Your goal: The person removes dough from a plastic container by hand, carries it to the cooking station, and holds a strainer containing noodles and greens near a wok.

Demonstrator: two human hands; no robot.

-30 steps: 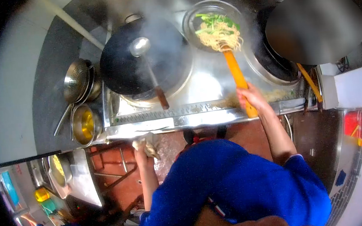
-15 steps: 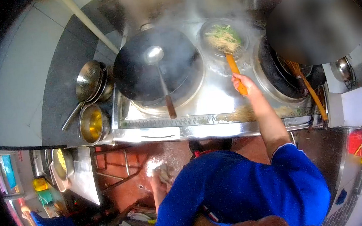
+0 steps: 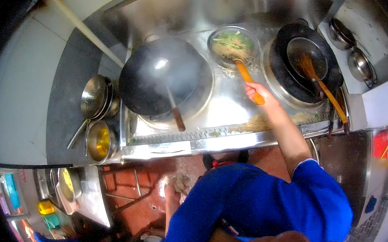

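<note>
Your right hand (image 3: 257, 93): fingers wrapped round the lower part of an orange handle (image 3: 244, 73), arm reaching over the steel counter (image 3: 227, 100). The handle's upper end meets the noodles (image 3: 232, 54). Cannot tell whether the handle is fixed to the round bowl (image 3: 254, 37) or belongs to a separate tool.

Your left hand (image 3: 170, 191): low, in front of the counter, fingers bent in on a pale cloth (image 3: 181, 183). Finger detail is blurred.

Noodles and greens (image 3: 233, 38) lie together in the bowl, between the two woks, greens toward the far side, noodles nearer you. Bowl stands toward the back of the counter.

Progress, judged from how things lie: the food is gathered in one place, so that part looks done. It has not been emptied out of the bowl. Whether it is cooked through, cannot tell.

Left wok (image 3: 137, 87): steaming, with a ladle (image 3: 172, 102) laid across it, its dark grip over the near rim. No food shows inside, as far as the steam allows. Right wok (image 3: 284, 77): a strainer (image 3: 309, 46) and a brush (image 3: 307, 66) rest in it, neither in your hands. Pale scraps (image 3: 252, 124) along the front grate; not cleared.
</note>
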